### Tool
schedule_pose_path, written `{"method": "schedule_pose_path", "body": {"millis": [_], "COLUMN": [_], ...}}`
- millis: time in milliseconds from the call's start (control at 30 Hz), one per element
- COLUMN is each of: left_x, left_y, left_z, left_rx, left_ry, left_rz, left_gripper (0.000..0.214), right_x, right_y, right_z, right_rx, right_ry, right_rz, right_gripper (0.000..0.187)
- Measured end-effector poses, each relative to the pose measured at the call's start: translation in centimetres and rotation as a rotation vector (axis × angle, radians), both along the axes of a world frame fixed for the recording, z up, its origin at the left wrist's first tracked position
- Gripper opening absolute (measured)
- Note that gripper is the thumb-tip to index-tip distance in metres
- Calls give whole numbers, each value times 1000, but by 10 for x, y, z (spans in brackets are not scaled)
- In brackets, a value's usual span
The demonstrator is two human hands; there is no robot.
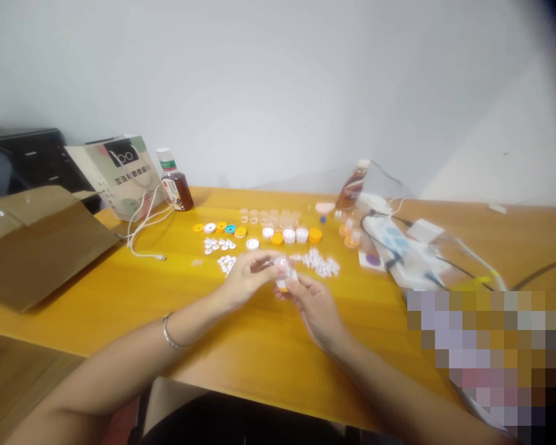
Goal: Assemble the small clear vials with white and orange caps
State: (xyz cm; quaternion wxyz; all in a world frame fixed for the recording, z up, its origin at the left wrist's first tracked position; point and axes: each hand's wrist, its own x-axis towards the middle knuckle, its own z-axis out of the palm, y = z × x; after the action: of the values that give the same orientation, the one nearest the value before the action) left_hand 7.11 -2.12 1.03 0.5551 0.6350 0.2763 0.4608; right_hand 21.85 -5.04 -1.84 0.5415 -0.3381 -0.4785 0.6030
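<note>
Left hand (248,281) and right hand (319,309) together pinch a small, round, translucent white-and-orange plastic container (282,283); best press gently, evenly, clear of the small white pieces (323,266) beyond.

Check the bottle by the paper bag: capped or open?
Capped: the bottle has a white cap on top, above a green band.

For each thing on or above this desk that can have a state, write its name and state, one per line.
Left hand, closed on the container
Right hand, closed on the container
Small container, held up; closure too blurred to tell
Green-necked bottle, capped, upright
Drink bottle, capped
Paper bag, standing
White cable, loose, near end unplugged
Power strip, plugs in
</note>
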Motion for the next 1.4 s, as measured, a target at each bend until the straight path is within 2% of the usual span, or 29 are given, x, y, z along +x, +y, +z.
{"method": "schedule_pose_path", "body": {"millis": [100,333,400,500,667,767,867,933,1200,1400], "left_x": [0,4,4,3,3,3,3,3,0,-4], "left_y": [3,6,7,8,7,6,5,5,9,16], "left_z": [-2,-8,-8,-5,-3,-4,-3,-1,1,-2], "left_rx": [-3,-24,-33,-54,-57,-76,-92,-99,-93,100], "left_ry": [3,-7,-12,7,68,31,7,28,101,282], "left_rz": [-8,125,85,-45,-162,-181,-144,-117,-110,1], "left_gripper": [25,23,24,25,21,24,27,27,26,23], "right_x": [0,-2,-3,-3,-4,-5,-4,-4,-2,3], "right_y": [1,4,4,3,1,0,1,1,4,10], "right_z": [1,0,-1,-2,-1,2,3,3,-5,-5], "right_rx": [-28,-70,-53,-30,-71,-158,-273,-313,-169,-121], "right_ry": [26,79,78,81,133,223,352,402,262,114], "right_rz": [3,42,40,10,25,114,217,235,98,101], "right_gripper": [19,34,36,36,38,39,40,39,27,22]}}
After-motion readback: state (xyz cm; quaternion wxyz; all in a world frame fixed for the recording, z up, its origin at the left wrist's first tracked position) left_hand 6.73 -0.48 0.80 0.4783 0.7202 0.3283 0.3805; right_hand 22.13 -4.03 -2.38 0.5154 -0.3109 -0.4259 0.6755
